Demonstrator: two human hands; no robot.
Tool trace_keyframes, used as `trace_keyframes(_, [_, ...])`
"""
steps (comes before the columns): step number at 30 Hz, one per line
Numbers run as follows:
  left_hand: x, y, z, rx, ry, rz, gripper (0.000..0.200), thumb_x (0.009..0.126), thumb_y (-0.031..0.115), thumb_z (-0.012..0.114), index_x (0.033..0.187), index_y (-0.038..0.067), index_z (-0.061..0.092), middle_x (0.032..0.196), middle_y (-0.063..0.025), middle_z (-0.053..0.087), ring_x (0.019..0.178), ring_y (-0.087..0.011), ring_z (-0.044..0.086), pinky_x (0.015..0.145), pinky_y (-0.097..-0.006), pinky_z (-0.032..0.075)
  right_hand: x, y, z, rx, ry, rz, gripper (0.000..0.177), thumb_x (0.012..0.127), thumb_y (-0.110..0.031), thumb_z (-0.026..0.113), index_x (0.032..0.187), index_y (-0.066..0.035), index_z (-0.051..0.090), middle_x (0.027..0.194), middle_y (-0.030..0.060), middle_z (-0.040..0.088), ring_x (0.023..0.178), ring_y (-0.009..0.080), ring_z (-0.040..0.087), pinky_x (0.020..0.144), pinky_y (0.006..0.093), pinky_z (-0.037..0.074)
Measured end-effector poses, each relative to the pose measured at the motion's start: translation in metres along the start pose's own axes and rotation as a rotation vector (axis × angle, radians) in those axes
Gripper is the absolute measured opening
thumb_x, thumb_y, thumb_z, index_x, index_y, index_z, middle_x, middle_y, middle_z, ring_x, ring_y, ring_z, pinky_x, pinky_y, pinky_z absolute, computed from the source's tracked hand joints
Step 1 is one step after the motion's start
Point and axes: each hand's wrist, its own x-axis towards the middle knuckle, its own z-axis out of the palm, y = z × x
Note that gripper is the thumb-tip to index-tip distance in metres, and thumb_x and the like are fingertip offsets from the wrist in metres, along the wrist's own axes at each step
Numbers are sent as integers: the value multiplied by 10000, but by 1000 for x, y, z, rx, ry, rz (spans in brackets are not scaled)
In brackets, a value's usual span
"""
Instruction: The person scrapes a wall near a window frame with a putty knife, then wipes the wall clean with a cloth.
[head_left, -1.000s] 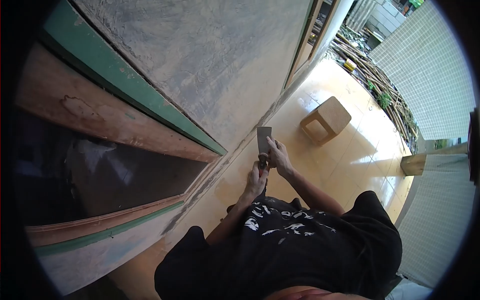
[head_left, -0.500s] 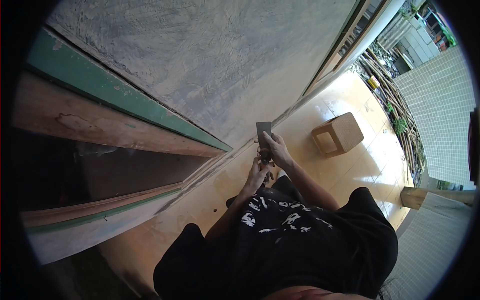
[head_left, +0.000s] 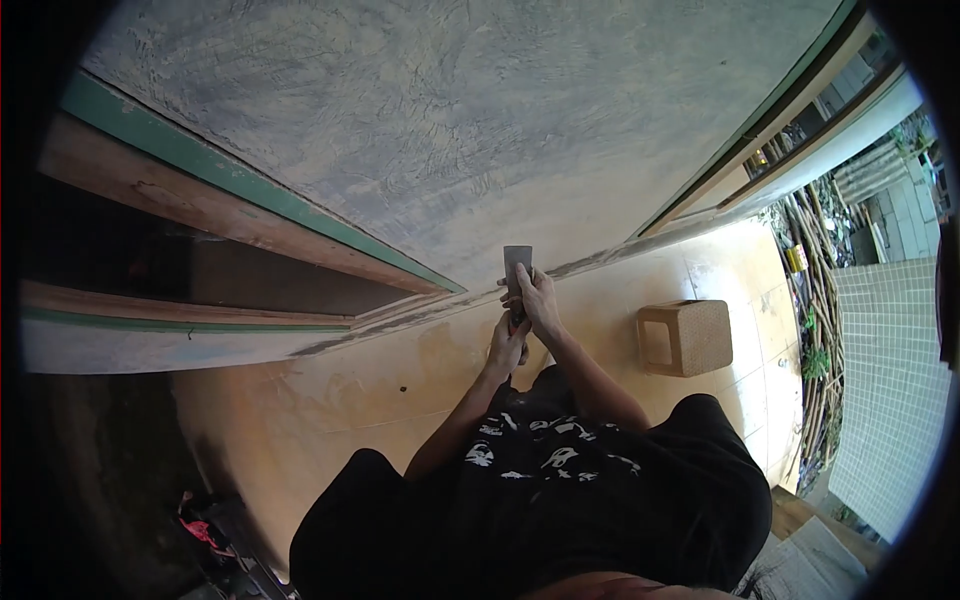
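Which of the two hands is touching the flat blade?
The right hand: it lies on the blade, while the left hand is lower, at the handle.

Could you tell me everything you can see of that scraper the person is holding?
The scraper has a flat, grey, roughly rectangular blade that looks like metal, with a straight end edge. Its handle looks dark with a touch of red, but is mostly hidden. It is held in front of the body, blade pointing away. The left hand has its grip around the handle; the right hand touches the lower blade.
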Motion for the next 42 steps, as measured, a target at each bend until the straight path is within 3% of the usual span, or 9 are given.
trace_keyframes(6, [15, -48, -13, -140, 107, -163, 241, 885, 222, 633, 757, 72, 496, 552, 17, 465, 360, -78, 408, 332, -244, 281, 1, 14, 8, -223, -243, -51, 366, 990, -327, 470, 916, 20, 562, 756, 96, 660, 534, 127, 614, 480, 246, 491])
trace_keyframes(10, [5, -58, -15, -91, 222, -109, 209, 844, 149, 660, 730, 83, 499, 557, 21, 470, 398, -75, 434, 364, -241, 291, -5, 21, 23, -269, -328, -86, 357, 987, -309, 480, 864, 14, 568, 714, 87, 647, 501, 122, 596, 462, 252, 483])
trace_keyframes(13, [-1, -61, -25, -105, 214, -2, 160, 822, 48, 607, 724, 97, 491, 561, 18, 453, 411, -83, 432, 371, -253, 279, -7, 25, 31, -128, -295, -34, 345, 985, -301, 487, 860, 10, 565, 693, 78, 634, 491, 118, 587, 454, 257, 484])
trace_keyframes(16, [2, -53, -35, -143, 178, -104, 150, 807, 28, 603, 728, 98, 496, 561, 19, 458, 399, -81, 419, 365, -259, 277, -6, 24, 37, -115, -282, -23, 346, 986, -301, 487, 847, 7, 561, 668, 64, 618, 491, 114, 587, 445, 256, 484])
trace_keyframes(24, [17, -32, -58, 55, 242, -161, 228, 810, 128, 663, 663, 83, 494, 504, 11, 459, 364, -105, 423, 342, -274, 300, 9, 42, 67, -67, -124, -22, 352, 968, -333, 526, 812, -19, 551, 612, 56, 588, 410, 106, 520, 375, 244, 407])
trace_keyframes(28, [28, -30, -75, 53, 191, -200, 222, 824, 126, 651, 666, 83, 501, 501, 5, 463, 361, -107, 425, 340, -279, 302, 13, 48, 77, -67, -64, -66, 382, 957, -368, 536, 818, -13, 558, 606, 64, 590, 396, 111, 516, 370, 246, 406])
trace_keyframes(34, [51, -47, -95, -54, -41, -248, 269, 820, 303, 679, 690, 111, 543, 522, 13, 487, 380, -102, 454, 358, -287, 320, 18, 46, 83, -118, -4, -29, 398, 954, -366, 542, 810, 3, 576, 614, 65, 595, 433, 108, 541, 397, 237, 430])
trace_keyframes(37, [66, -68, -97, -20, -30, -141, 270, 859, 360, 633, 736, 164, 494, 504, 64, 382, 365, -76, 381, 349, -260, 255, 23, 50, 79, -224, 0, -53, 410, 955, -361, 544, 763, 0, 571, 601, 52, 576, 441, 101, 532, 405, 242, 427])
trace_keyframes(42, [83, -81, -109, -20, -13, -165, 314, 822, 342, 666, 754, 46, 587, 517, -2, 517, 468, -120, 533, 433, -320, 373, 34, 61, 80, -209, 14, -88, 432, 956, -352, 547, 689, -13, 549, 555, 28, 527, 426, 93, 493, 402, 252, 408])
